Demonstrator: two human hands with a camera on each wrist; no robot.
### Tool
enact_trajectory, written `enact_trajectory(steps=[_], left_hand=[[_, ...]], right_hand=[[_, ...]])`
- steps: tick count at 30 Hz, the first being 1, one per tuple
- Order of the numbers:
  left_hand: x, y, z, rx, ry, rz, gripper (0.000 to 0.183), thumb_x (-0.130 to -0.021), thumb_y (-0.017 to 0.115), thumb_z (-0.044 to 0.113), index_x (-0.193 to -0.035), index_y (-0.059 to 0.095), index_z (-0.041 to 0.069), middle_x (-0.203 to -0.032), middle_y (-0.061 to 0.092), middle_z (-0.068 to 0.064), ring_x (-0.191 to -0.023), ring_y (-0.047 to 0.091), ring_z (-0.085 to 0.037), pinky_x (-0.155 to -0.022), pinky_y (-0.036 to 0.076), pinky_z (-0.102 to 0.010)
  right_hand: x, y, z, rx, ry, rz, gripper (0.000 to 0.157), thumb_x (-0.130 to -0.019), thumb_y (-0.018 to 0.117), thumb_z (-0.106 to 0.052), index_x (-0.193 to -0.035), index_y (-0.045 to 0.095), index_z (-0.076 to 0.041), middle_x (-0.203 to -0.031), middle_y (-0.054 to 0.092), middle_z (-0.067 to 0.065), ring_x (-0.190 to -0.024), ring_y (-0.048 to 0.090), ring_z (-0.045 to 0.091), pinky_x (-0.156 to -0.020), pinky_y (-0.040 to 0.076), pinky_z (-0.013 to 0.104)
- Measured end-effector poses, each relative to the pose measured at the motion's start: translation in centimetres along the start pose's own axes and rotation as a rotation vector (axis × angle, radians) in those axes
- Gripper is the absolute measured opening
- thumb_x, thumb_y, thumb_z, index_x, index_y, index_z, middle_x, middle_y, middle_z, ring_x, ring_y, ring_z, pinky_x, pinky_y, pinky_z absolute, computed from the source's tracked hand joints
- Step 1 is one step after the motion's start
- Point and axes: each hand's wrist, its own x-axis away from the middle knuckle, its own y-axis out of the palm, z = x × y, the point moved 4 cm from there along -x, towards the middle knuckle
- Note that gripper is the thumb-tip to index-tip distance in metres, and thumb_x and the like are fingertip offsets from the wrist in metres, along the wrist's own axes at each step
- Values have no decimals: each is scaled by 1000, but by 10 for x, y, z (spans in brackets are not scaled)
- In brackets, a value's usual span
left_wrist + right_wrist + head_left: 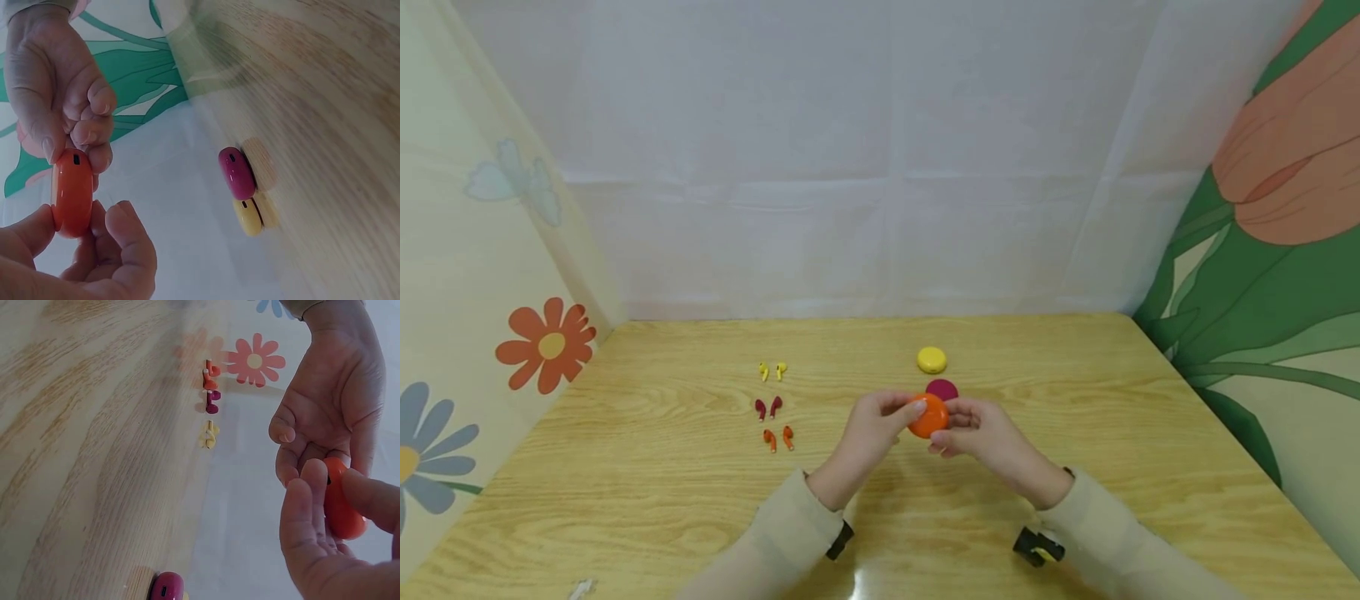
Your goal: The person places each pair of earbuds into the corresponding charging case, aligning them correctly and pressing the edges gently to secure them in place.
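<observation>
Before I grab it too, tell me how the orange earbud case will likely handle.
The orange earbud case may be slippery, since its surface looks glossy. It is probably stiff: no dent shows where the left hand pinches it. Set on edge, it might roll, given its round outline.

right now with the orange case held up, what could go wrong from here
The glossy orange case is pinched at its edges by the left grip and right grip, so it might slip and drop onto the table.
The magenta case sits just beyond in the head view; reaching forward could knock it.
The orange earbuds lie loose near the magenta earbuds, so a careless sweep could mix the pairs.
</observation>
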Motion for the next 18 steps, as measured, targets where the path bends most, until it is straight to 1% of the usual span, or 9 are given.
enact_trajectory(steps=[2,6,11,18], left_hand=[[0,0,0,-8,0,-2,29,-96,63,20,-110,67,-6,-97,68,-8,-77,53,-11,-66,45,-26],[0,0,0,-16,-5,-12,30,-97,63,21,-110,67,-5,-98,68,-8,-78,54,-11,-67,45,-27],[-2,0,0,-14,-18,-23,30,-97,62,23,-110,67,-4,-98,67,-8,-80,54,-13,-68,46,-28],[-3,0,2,0,-15,-27,32,-97,62,24,-112,66,-4,-99,66,-9,-80,53,-14,-68,45,-29]], right_hand=[[0,0,0,2,0,1,39,-95,64,-7,-122,50,17,-102,68,16,-87,67,23,-77,56,36],[0,0,1,0,2,2,39,-95,63,-7,-122,50,17,-103,67,17,-87,67,24,-78,56,36],[0,-1,1,-14,0,2,39,-95,63,-7,-123,50,16,-107,67,20,-89,68,25,-79,55,37],[-1,-2,0,-40,-5,2,38,-95,63,-7,-123,51,16,-109,66,20,-91,68,24,-81,55,38]])
